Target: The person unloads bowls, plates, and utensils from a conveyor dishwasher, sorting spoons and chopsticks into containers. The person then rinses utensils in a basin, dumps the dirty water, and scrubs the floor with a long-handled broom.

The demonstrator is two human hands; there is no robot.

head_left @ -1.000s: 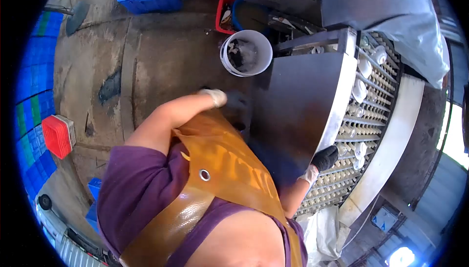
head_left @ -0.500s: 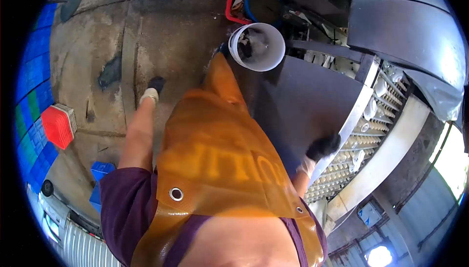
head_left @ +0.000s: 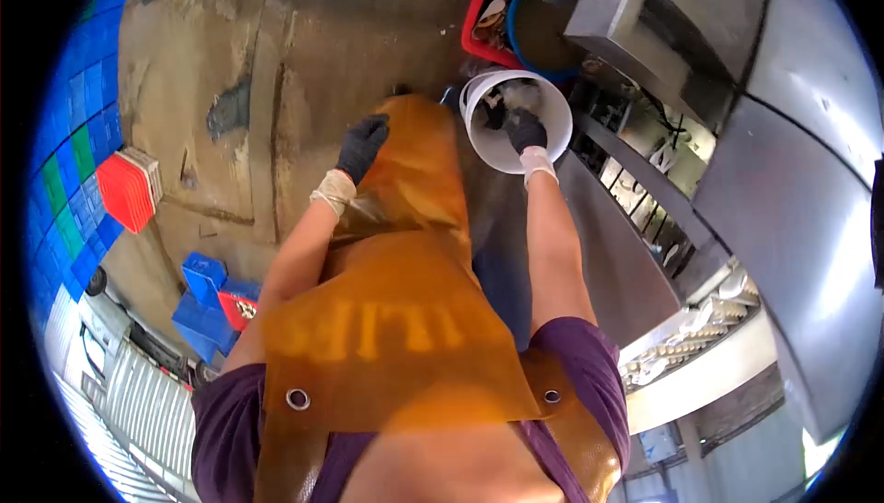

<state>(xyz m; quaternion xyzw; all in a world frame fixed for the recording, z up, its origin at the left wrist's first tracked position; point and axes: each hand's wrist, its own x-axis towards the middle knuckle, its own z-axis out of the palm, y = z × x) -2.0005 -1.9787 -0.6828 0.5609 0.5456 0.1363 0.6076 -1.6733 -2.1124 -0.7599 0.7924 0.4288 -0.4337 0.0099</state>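
- One bucket point(head_left: 494, 151), right hand point(head_left: 527, 131) inside; grip cannot be told;
- left hand point(head_left: 364, 146) loosely open, seemingly empty, near apron point(head_left: 396, 291);
- contents point(head_left: 492, 111) lie in bucket; none seen lifted out.

Bucket point(head_left: 502, 151): white, round, wall smooth, mouth open and facing up toward the camera. Stands just beside the steel panel point(head_left: 612, 259); contact between them can't be told. Blue tub point(head_left: 513, 29) and red basket point(head_left: 471, 26) near its far side. Inside: a dark clump point(head_left: 491, 115) next to a pale, hazy mass point(head_left: 523, 92). Material of both unclear. Wall bare toward the rim.
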